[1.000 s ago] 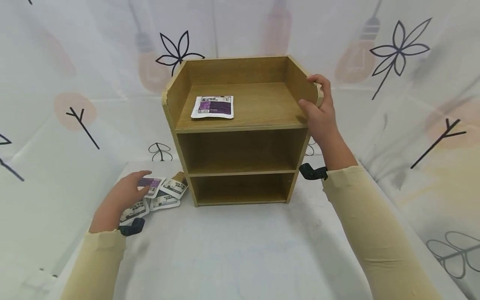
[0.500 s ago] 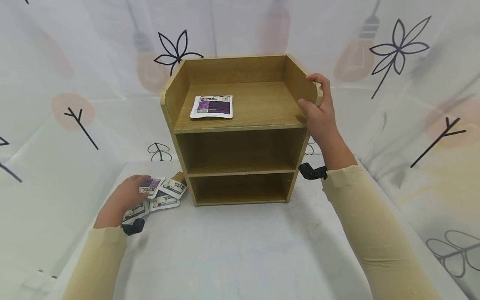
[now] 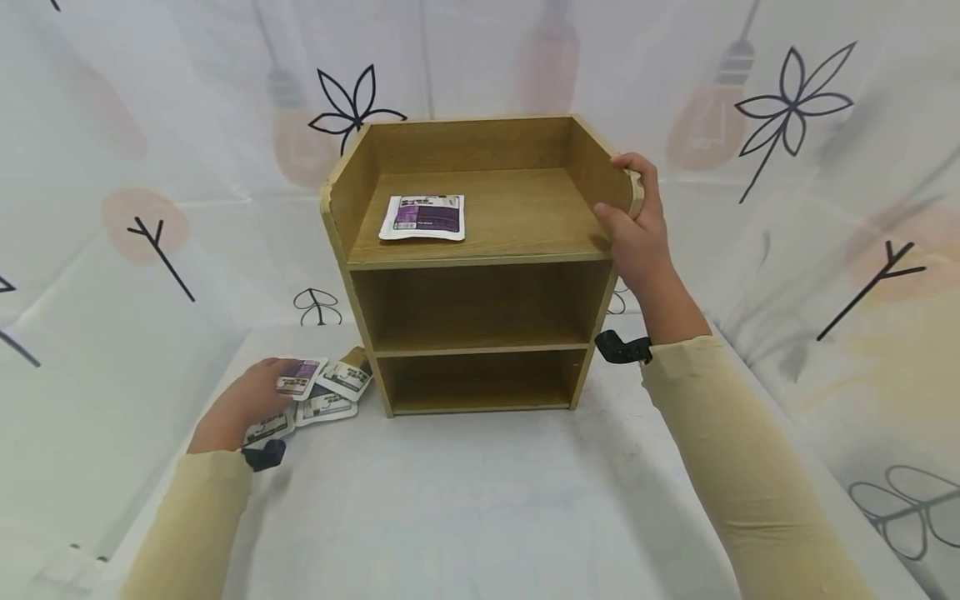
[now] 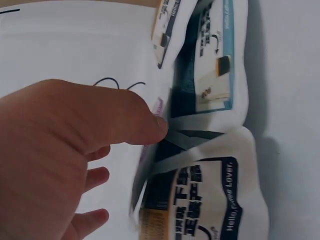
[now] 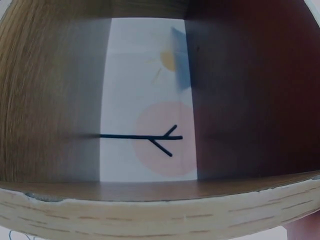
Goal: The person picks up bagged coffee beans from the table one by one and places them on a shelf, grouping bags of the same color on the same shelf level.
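My left hand [image 3: 251, 396] pinches a purple-and-white coffee packet [image 3: 300, 378] at the top of a small pile left of the wooden shelf unit. In the left wrist view the thumb lies on the packet's edge, while the other fingers are partly hidden behind. Beneath and beside it lie several similar packets, one with a brown end [image 3: 347, 379], one blue-and-white [image 4: 214, 65] and one dark with a cream label [image 4: 200, 200]. My right hand [image 3: 637, 225] grips the right side panel of the shelf unit [image 3: 480, 258]. Another purple packet [image 3: 423, 218] lies flat on its top shelf.
Below the top board, the unit has a middle compartment [image 3: 480, 308] and a lower compartment [image 3: 480, 382]. It stands on a white-covered table [image 3: 450, 500]. A patterned white cloth [image 3: 480, 58] hangs behind and at both sides.
The left hand has lowered onto the pile and its thumb and fingers have closed on the purple packet. The right hand keeps its grip on the side panel.
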`<action>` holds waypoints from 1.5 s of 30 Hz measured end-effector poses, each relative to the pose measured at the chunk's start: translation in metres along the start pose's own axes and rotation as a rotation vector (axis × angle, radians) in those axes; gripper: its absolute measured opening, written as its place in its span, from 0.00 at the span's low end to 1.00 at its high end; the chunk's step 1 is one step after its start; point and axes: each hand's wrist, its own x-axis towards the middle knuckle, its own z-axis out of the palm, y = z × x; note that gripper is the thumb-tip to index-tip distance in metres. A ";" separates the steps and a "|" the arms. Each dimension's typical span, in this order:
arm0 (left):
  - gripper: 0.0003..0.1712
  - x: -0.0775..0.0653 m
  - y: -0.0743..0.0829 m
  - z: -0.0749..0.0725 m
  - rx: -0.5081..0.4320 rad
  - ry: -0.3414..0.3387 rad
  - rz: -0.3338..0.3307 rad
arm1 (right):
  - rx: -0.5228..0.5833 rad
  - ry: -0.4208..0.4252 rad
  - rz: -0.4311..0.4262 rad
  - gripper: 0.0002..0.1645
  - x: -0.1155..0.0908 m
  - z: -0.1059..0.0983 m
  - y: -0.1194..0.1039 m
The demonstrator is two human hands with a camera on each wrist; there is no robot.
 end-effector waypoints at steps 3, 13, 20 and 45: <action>0.39 0.000 -0.002 0.003 0.002 0.005 0.005 | 0.025 0.004 -0.006 0.31 -0.001 0.000 0.000; 0.36 -0.002 0.000 0.013 0.032 0.011 -0.031 | 0.012 0.001 0.013 0.31 -0.002 0.001 0.000; 0.25 -0.004 0.000 0.014 0.069 0.036 -0.003 | 0.026 0.001 -0.007 0.31 -0.001 0.001 0.000; 0.22 -0.009 0.007 0.008 0.034 0.215 -0.023 | 0.040 -0.001 -0.031 0.32 -0.001 0.000 0.001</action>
